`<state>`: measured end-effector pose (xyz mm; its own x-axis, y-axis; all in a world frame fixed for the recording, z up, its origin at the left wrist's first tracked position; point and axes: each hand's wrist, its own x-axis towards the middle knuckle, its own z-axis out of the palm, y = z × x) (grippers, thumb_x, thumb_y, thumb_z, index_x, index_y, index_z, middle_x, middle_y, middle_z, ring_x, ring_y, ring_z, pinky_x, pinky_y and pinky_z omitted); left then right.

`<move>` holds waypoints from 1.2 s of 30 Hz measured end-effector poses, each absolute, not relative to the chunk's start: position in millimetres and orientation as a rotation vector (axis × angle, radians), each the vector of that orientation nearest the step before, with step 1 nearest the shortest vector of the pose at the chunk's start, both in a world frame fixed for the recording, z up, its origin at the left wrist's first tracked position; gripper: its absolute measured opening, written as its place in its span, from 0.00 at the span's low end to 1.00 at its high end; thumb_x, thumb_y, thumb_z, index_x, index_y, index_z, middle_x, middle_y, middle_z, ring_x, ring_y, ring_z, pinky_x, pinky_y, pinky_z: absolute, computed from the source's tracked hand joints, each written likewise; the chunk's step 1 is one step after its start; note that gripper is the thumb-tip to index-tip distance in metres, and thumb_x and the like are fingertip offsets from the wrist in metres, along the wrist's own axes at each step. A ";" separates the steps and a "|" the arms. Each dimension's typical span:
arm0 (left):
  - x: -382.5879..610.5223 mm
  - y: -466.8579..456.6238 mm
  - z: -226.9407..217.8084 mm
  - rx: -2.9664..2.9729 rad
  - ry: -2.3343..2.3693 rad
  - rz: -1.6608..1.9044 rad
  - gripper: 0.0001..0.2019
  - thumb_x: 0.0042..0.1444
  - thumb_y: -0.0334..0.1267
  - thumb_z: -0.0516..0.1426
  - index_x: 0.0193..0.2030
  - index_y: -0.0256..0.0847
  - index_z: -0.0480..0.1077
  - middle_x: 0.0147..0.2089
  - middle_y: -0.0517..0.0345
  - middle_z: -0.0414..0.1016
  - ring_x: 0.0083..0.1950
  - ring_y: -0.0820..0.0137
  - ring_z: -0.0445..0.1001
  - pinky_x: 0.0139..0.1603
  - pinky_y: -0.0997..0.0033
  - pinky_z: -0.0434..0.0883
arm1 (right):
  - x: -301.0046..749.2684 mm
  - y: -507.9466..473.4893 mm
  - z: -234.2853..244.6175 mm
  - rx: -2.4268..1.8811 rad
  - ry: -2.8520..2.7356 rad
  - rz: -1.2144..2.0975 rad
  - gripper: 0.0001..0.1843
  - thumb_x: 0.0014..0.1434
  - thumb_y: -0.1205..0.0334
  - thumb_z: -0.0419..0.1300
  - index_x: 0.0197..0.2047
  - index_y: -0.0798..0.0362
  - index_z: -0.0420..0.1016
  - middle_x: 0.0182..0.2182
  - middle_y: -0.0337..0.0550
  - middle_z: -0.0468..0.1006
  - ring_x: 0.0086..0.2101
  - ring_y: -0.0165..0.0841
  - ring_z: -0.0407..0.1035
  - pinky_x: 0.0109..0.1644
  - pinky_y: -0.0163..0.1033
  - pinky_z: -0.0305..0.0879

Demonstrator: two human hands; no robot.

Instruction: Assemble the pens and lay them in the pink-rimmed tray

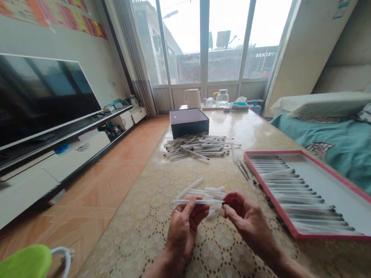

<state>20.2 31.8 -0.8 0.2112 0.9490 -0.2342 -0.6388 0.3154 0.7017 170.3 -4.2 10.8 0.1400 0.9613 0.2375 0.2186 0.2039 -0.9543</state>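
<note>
My left hand (185,225) pinches a clear plastic pen barrel (197,201), held level over the table. My right hand (245,219) is closed at the barrel's right end, fingertips on a small dark piece there. Just beyond my hands lies a small heap of clear barrels (202,192). Farther back is a bigger pile of pens (199,146). To the right, a pink-rimmed white tray (350,192) holds a row of several pens laid side by side.
A dark blue box (188,122) stands behind the pile. A kettle (192,98), a glass jar (222,97) and small items sit at the table's far end. A bed (355,147) is to the right, a TV (25,98) to the left, a green stool (19,276) near left.
</note>
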 end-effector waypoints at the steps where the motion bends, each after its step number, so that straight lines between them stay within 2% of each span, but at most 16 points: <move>1: 20.4 31.8 -0.6 0.521 0.723 1.168 0.05 0.48 0.34 0.62 0.31 0.34 0.73 0.28 0.53 0.79 0.30 0.71 0.77 0.34 0.74 0.73 | 170.0 -3.6 6.3 -1.231 -1.305 0.827 0.05 0.55 0.61 0.57 0.33 0.54 0.67 0.25 0.38 0.71 0.27 0.29 0.67 0.30 0.32 0.63; 10: 21.6 32.4 -3.2 0.560 0.730 1.160 0.06 0.48 0.35 0.61 0.31 0.34 0.73 0.29 0.53 0.79 0.30 0.70 0.77 0.34 0.74 0.73 | 174.2 -0.3 -3.6 -1.135 -1.277 0.969 0.05 0.55 0.61 0.59 0.34 0.54 0.68 0.27 0.38 0.72 0.30 0.29 0.67 0.34 0.33 0.64; 18: 22.3 31.4 -1.9 0.623 0.733 1.141 0.07 0.50 0.37 0.61 0.33 0.34 0.73 0.30 0.51 0.79 0.32 0.69 0.78 0.36 0.73 0.73 | 177.8 -0.3 -4.1 -1.158 -1.178 1.041 0.10 0.53 0.57 0.61 0.34 0.55 0.70 0.22 0.36 0.71 0.24 0.26 0.66 0.29 0.31 0.63; 28: 23.9 29.5 -0.6 0.639 0.735 1.109 0.09 0.48 0.38 0.62 0.32 0.33 0.73 0.28 0.51 0.78 0.31 0.68 0.77 0.34 0.72 0.73 | 182.8 -2.4 -11.7 -1.269 -1.368 0.917 0.22 0.61 0.49 0.49 0.24 0.56 0.67 0.19 0.37 0.68 0.17 0.24 0.62 0.20 0.29 0.57; 30: 24.0 29.8 -0.4 0.637 0.742 1.111 0.09 0.48 0.38 0.62 0.33 0.33 0.73 0.29 0.51 0.78 0.31 0.68 0.77 0.35 0.71 0.73 | 182.5 -3.0 -9.7 -1.267 -1.389 0.911 0.20 0.62 0.49 0.48 0.29 0.55 0.69 0.21 0.38 0.70 0.17 0.24 0.63 0.20 0.29 0.58; 33: 24.0 30.5 0.4 0.632 0.769 1.126 0.09 0.48 0.38 0.62 0.32 0.33 0.73 0.28 0.51 0.78 0.31 0.68 0.77 0.34 0.72 0.73 | 180.9 -4.4 -6.5 -1.244 -1.415 0.923 0.14 0.61 0.51 0.51 0.37 0.54 0.67 0.25 0.38 0.72 0.20 0.25 0.66 0.23 0.29 0.61; 36: 24.0 30.4 1.0 0.632 0.775 1.118 0.09 0.47 0.38 0.62 0.31 0.33 0.73 0.27 0.51 0.78 0.30 0.69 0.77 0.34 0.73 0.73 | 179.8 -4.8 -8.8 -1.257 -1.451 0.890 0.14 0.61 0.52 0.51 0.32 0.53 0.65 0.23 0.37 0.71 0.19 0.25 0.66 0.24 0.29 0.61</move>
